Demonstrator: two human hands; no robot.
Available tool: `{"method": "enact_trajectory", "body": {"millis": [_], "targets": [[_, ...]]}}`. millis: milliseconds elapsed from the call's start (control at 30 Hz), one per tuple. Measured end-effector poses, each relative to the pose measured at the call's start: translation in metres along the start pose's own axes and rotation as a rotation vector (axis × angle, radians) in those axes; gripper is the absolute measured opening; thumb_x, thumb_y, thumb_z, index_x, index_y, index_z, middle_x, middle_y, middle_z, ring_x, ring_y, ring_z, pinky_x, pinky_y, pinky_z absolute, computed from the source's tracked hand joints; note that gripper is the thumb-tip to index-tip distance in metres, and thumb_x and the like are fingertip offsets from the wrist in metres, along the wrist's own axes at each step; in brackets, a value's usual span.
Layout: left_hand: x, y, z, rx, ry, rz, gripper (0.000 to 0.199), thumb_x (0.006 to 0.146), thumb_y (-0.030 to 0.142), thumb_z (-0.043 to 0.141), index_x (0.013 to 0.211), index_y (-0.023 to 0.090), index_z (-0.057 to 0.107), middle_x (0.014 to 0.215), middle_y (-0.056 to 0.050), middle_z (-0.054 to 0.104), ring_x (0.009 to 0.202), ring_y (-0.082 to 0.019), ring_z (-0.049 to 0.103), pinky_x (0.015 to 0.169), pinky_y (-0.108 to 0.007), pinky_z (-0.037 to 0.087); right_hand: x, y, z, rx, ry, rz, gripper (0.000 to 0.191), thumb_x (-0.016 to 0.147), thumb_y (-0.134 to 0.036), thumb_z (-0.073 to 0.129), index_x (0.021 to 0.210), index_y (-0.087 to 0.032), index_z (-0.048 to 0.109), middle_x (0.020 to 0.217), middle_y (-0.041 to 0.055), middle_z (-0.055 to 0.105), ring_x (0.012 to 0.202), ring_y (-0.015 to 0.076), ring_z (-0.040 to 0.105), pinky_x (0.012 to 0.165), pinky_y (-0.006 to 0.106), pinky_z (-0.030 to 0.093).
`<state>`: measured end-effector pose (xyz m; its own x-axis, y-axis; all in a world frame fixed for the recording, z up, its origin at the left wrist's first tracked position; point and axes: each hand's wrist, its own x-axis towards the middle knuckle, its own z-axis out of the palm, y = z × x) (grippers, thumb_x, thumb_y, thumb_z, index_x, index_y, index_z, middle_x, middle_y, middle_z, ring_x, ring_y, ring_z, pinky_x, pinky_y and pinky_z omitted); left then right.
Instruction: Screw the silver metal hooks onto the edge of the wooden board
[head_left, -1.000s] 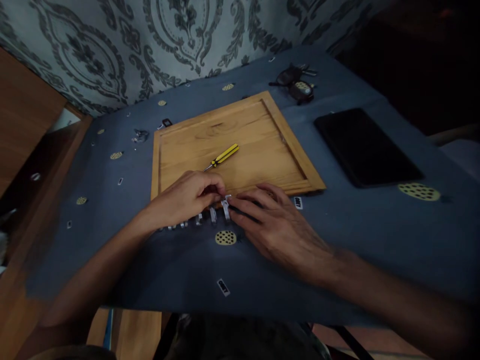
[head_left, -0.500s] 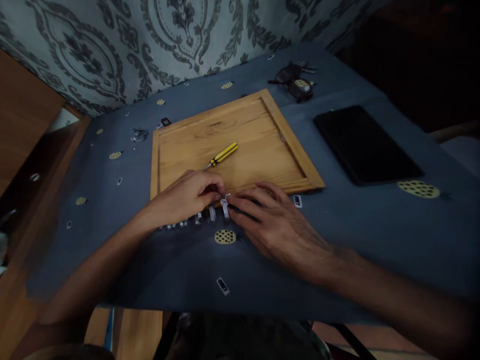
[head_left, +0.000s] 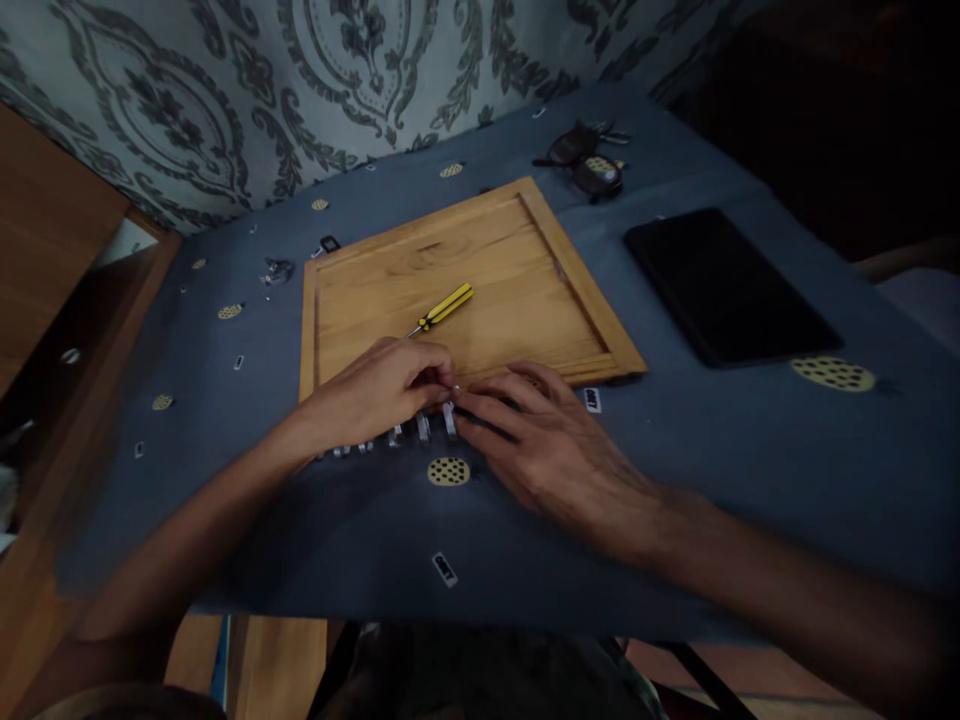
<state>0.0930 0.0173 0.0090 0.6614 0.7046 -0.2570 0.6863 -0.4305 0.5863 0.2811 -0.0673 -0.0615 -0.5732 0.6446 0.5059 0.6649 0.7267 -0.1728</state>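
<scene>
A framed wooden panel (head_left: 517, 270) lies flat on the table, with a yellow-and-black screwdriver (head_left: 448, 306) resting on it. Along the panel's front edge runs a row of several small silver metal pieces, one of them (head_left: 450, 420) between my hands. My left hand (head_left: 375, 392) is closed in a pinch at the top of that piece; what its fingertips hold is too small to name. From the other side, my right hand (head_left: 555, 455) lies with fingers stretched out, its fingertips at the same metal piece and over the panel's edge. Its thumb is hidden.
A black tablet (head_left: 731, 290) lies right of the panel. Dark glasses (head_left: 581, 160) and keys (head_left: 611, 132) are at the back. Small metal parts (head_left: 276, 270) lie to the left. Patterned blue cloth (head_left: 360, 550) covers the table, and a patterned curtain (head_left: 255, 70) hangs behind.
My left fingertips have shifted slightly right and now cover more of the metal piece's top. My right hand stays in almost the same place.
</scene>
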Motion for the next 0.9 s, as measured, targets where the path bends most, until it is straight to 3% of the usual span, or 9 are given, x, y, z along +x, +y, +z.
{"method": "enact_trajectory", "body": {"millis": [233, 367, 667, 800, 900], "targets": [[0.001, -0.004, 0.002, -0.029, 0.013, 0.041, 0.005, 0.084, 0.012, 0.063, 0.082, 0.016, 0.066, 0.071, 0.003, 0.065, 0.068, -0.010, 0.057, 0.065, -0.023, 0.039, 0.000, 0.000, -0.001, -0.008, -0.009, -0.010, 0.028, 0.089, -0.005, 0.058, 0.110, -0.017, 0.073, 0.116, 0.0089, 0.077, 0.108, 0.0266, 0.061, 0.103, 0.048, 0.044], [-0.002, -0.009, -0.001, -0.099, 0.022, 0.038, 0.007, 0.085, 0.022, 0.065, 0.086, 0.016, 0.066, 0.072, 0.002, 0.066, 0.069, -0.011, 0.058, 0.065, -0.023, 0.041, 0.001, 0.000, -0.001, -0.011, 0.010, -0.007, 0.028, 0.090, -0.005, 0.056, 0.107, -0.019, 0.074, 0.115, 0.0074, 0.078, 0.107, 0.0257, 0.062, 0.102, 0.048, 0.045], [-0.046, -0.018, -0.021, -0.013, 0.262, -0.040, 0.026, 0.094, 0.037, 0.055, 0.096, 0.015, 0.069, 0.079, 0.001, 0.066, 0.066, -0.011, 0.053, 0.060, -0.023, 0.037, 0.001, 0.002, -0.003, -0.004, 0.000, -0.030, 0.027, 0.091, -0.008, 0.057, 0.106, -0.021, 0.075, 0.115, 0.0070, 0.077, 0.106, 0.0261, 0.064, 0.100, 0.048, 0.046], [-0.067, -0.032, -0.015, 0.030, 0.221, 0.029, 0.031, 0.097, 0.045, 0.058, 0.107, 0.018, 0.069, 0.101, -0.004, 0.069, 0.088, -0.015, 0.063, 0.075, -0.025, 0.046, 0.001, 0.003, -0.001, 0.019, 0.021, -0.047, 0.027, 0.090, -0.007, 0.058, 0.106, -0.020, 0.076, 0.114, 0.0086, 0.077, 0.106, 0.0262, 0.065, 0.099, 0.047, 0.046], [-0.075, -0.040, -0.009, 0.125, 0.152, 0.038, 0.047, 0.089, 0.057, 0.068, 0.117, 0.020, 0.066, 0.114, -0.007, 0.067, 0.109, -0.022, 0.060, 0.092, -0.033, 0.048, 0.001, 0.003, -0.001, 0.013, 0.016, -0.052, 0.029, 0.091, -0.006, 0.055, 0.106, -0.020, 0.076, 0.114, 0.0083, 0.078, 0.107, 0.0263, 0.066, 0.100, 0.048, 0.046]]}}
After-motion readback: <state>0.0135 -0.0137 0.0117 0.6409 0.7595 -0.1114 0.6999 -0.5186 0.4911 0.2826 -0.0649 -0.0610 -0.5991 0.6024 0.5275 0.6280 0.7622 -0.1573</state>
